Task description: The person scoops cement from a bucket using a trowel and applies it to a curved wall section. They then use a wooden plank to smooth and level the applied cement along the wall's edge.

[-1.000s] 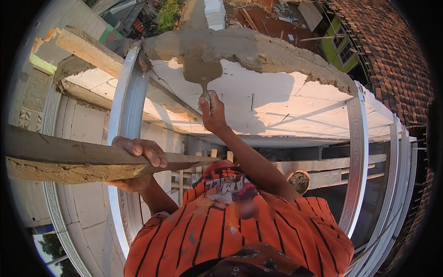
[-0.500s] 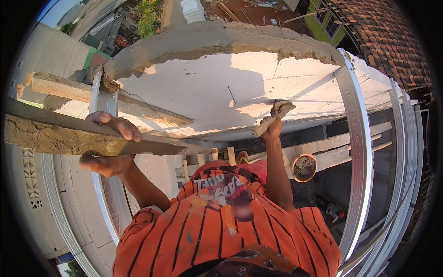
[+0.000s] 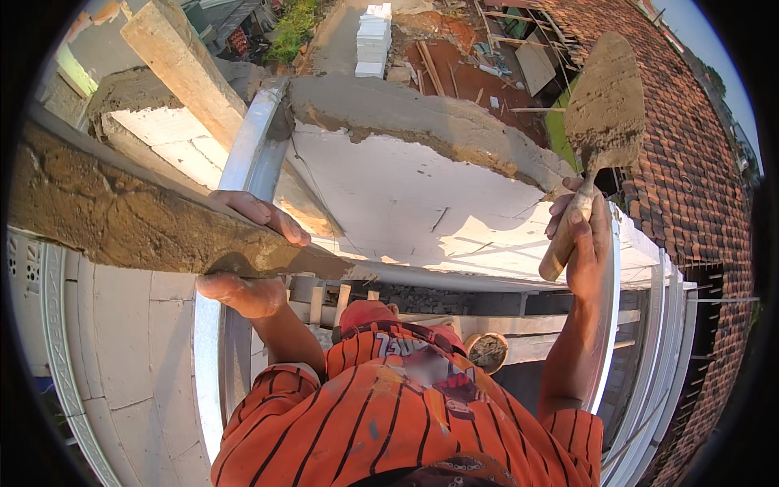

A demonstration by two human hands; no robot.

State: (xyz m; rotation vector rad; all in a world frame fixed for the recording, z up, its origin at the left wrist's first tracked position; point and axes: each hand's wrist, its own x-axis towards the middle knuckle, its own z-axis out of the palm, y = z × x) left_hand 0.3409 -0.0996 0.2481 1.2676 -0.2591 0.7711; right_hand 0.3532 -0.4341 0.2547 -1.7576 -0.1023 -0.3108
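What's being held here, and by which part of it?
The right grip holds a trowel by its handle; the left grip holds a plank across its width.

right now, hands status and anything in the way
Left hand gripping long, brown, mortar-smeared beam. Right hand holding mortar-coated, rounded trowel by its handle. Silver metal truss behind left hand.

The trowel blade (image 3: 605, 105) is grey-brown, the shirt (image 3: 341, 422) black-striped orange, the wall (image 3: 381, 183) white.

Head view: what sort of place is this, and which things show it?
Probably a building site: grey mortar tops a white block wall, bare metal beams flank it, and the right hand holds a trowel.
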